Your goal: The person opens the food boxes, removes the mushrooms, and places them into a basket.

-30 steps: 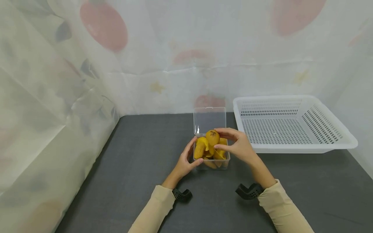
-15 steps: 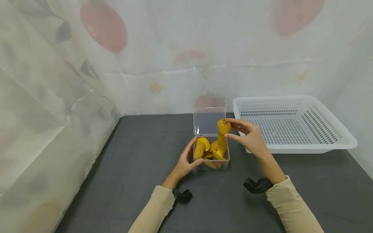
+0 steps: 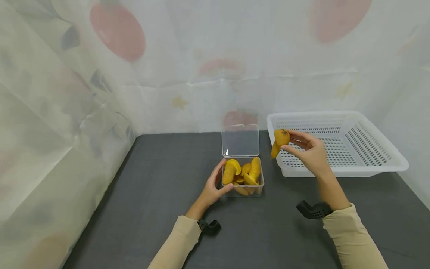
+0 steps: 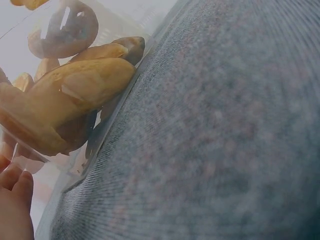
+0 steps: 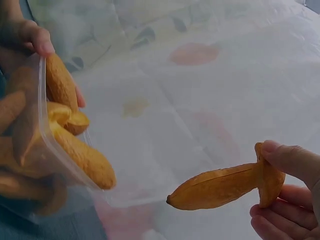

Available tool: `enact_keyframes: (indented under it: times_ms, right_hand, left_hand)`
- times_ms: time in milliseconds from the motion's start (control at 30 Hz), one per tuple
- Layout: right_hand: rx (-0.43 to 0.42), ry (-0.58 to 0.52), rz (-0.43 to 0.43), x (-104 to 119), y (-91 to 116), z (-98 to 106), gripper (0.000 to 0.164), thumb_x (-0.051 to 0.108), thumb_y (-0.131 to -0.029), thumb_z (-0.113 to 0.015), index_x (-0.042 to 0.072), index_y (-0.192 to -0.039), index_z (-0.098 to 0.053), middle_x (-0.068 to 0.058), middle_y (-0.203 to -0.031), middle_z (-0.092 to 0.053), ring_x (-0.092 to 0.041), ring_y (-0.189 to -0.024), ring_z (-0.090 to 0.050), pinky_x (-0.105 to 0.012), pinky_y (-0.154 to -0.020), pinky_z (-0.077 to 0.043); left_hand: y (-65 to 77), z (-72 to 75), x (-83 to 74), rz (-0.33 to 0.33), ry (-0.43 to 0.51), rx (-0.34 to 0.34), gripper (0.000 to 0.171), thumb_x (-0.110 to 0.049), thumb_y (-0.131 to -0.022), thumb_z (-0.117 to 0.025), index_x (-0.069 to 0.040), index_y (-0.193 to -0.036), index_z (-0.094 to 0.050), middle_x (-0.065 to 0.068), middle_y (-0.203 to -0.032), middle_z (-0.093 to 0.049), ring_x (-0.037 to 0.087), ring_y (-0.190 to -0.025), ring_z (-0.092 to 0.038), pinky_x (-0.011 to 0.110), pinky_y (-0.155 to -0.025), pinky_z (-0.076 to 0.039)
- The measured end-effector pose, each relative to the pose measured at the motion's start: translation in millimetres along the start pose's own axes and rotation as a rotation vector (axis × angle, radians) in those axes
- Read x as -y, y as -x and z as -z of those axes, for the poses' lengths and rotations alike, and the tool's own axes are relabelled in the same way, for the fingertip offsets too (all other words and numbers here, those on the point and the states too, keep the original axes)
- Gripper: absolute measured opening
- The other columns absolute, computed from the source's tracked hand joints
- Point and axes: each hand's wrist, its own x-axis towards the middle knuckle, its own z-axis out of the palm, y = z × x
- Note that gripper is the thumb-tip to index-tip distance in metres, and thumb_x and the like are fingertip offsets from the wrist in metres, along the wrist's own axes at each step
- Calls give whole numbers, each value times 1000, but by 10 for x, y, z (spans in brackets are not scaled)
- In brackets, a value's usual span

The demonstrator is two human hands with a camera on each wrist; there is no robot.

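My right hand [image 3: 310, 153] pinches a yellow-brown mushroom [image 3: 282, 137] by its cap, above the near left corner of the white basket [image 3: 342, 172]. In the right wrist view the stem of this mushroom [image 5: 215, 189] points left, with the thumb on top of the cap and fingers below. A clear plastic box [image 3: 263, 177] stands on the table, its hinged lid [image 3: 240, 141] raised at the back. Several more mushrooms [image 3: 255, 168] fill the box. My left hand [image 3: 211, 186] grips the box's left side, thumb at the front corner.
The slotted white basket stands at the back right, against the pale printed curtain [image 3: 208, 48]. A dark grey table [image 3: 161, 179] lies beneath everything. On each wrist sits a black mount, such as the left one [image 3: 209, 227].
My right hand has lifted the mushroom out of the box and carried it right to the basket's near left corner. The left hand has stayed on the box.
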Motion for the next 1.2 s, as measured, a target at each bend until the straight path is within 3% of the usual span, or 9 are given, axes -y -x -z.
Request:
enact_keyframes:
  times_ms: [433, 667, 900, 1200]
  right_hand:
    - [-46, 83, -33, -126, 46, 294, 45, -10, -76, -74, -15, -119, -60, 33, -104, -63, 16, -95, -62, -4, -82, -50]
    - [-2, 182, -97, -220, 121, 378, 47, 1, -78, -77, -11, -120, -61, 37, -102, -58, 22, -93, -58, 0, -80, -48]
    - [49, 262, -136, -280, 199, 381, 44, 10, -82, -75, -5, -121, -63, 39, -103, -54, 26, -95, -53, 4, -82, -44]
    - [73, 137, -48, -162, 260, 253, 34, -4, -84, -68, -11, -117, -63, 35, -103, -62, 18, -94, -62, -1, -79, -49]
  left_hand:
    - [-7, 7, -3, -2, 2, 3, 82, -19, -89, -68, -10, -155, -20, 17, -162, -16, 38, -151, -15, 61, -119, -18]
    - [0, 4, -19, 8, 11, 0, 81, -23, -90, -68, -12, -155, -20, 15, -163, -16, 36, -151, -15, 59, -119, -18]
    - [-5, -7, 1, 17, 44, 12, 81, -16, -90, -67, -14, -155, -19, 13, -164, -13, 33, -152, -11, 57, -121, -16]
    - [-7, 1, 13, 7, 35, 12, 81, -21, -90, -67, -17, -155, -19, 10, -164, -15, 31, -153, -13, 51, -122, -19]
